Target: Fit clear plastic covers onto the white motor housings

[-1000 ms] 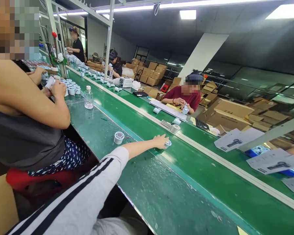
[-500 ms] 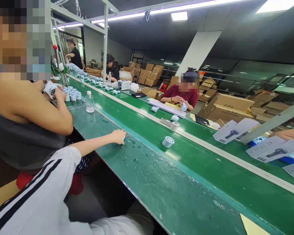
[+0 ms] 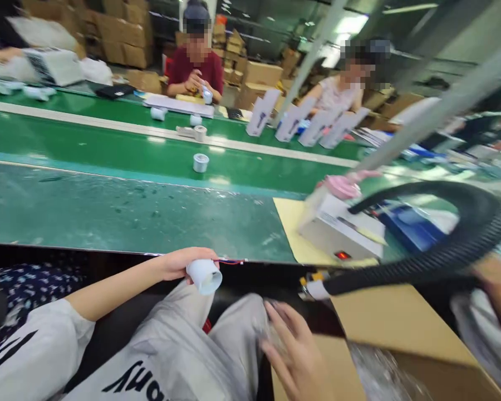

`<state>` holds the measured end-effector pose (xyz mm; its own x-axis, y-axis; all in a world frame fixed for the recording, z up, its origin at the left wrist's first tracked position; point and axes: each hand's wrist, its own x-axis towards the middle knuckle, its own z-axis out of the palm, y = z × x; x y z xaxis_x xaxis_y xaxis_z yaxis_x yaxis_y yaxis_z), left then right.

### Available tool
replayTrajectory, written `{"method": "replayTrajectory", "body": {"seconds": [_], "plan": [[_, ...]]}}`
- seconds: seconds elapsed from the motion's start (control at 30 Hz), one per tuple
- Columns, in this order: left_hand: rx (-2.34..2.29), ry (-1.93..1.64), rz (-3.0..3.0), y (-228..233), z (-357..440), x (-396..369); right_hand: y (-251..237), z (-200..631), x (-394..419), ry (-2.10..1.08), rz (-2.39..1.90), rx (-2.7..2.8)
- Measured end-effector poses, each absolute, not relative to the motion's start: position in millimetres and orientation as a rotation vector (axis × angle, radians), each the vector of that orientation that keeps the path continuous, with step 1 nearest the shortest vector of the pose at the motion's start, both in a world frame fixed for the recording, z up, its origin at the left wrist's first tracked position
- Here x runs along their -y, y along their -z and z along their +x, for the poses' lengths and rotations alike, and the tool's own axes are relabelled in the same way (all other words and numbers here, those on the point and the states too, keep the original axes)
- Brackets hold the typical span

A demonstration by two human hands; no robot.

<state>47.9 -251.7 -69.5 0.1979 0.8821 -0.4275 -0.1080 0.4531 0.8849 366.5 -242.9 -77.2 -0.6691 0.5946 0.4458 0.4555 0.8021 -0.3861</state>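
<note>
While the left hand [image 3: 176, 263] closed its grip around a small white plastic cylinder [image 3: 204, 275] just off the green bench's [image 3: 108, 211] near edge, the right hand [image 3: 294, 348], fingers spread wide, rested by a cardboard box [image 3: 396, 328].

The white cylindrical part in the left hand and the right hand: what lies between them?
In the head view, only the person's grey trouser leg lies between the white cylindrical part and the right hand.

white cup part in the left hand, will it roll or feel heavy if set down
The cup looks light: the left hand holds it with fingertips only. Round and hollow, it would probably roll on its side, yet sit steady on its end. Likely stiff plastic.
</note>
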Motion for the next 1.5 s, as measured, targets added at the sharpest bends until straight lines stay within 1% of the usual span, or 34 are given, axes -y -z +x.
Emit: {"method": "replayTrajectory", "body": {"seconds": [0.1, 0.17, 0.2, 0.27, 0.37, 0.47, 0.6, 0.73, 0.83, 0.93, 1.07, 1.17, 1.37, 1.5], "plan": [[-1.09, -0.72, 1.059, 65, 80, 251, 81, 338, 245, -0.071, -0.901, 2.431], [-1.124, -0.727, 1.358, 61, 89, 254, 81, 324, 240, -0.096, -0.97, 2.469], [-1.15, -0.741, 1.514, 60, 90, 256, 82, 320, 238, -0.188, -0.982, 2.487], [-1.198, -0.778, 1.715, 62, 92, 259, 82, 318, 239, -0.484, -0.967, 2.477], [-1.218, -0.885, 1.687, 75, 93, 263, 83, 322, 245, -0.918, -0.96, 2.285], [-1.159, -0.974, 1.701, 92, 93, 263, 83, 324, 251, -1.048, -1.012, 2.038], [-1.033, -0.912, 1.797, 105, 90, 261, 81, 323, 251, -1.214, -1.08, 1.779], [-0.888, -0.812, 1.68, 102, 89, 263, 81, 324, 247, -1.407, -1.06, 1.54], [-0.919, -0.793, 1.513, 95, 92, 268, 83, 327, 245, -1.525, -1.032, 1.415], [-0.997, -0.798, 1.32, 92, 96, 275, 86, 332, 247, -1.505, -0.952, 1.543], [-0.996, -0.816, 1.033, 93, 99, 283, 91, 338, 254, -1.204, -0.869, 1.957], [-0.969, -0.786, 1.04, 91, 98, 286, 94, 342, 260, -1.115, -0.836, 2.024], [-0.92, -0.781, 1.303, 85, 91, 287, 91, 344, 266, -1.295, -0.803, 1.876], [-0.87, -0.813, 1.455, 83, 87, 288, 84, 342, 269, -1.431, -0.875, 1.789]]}}
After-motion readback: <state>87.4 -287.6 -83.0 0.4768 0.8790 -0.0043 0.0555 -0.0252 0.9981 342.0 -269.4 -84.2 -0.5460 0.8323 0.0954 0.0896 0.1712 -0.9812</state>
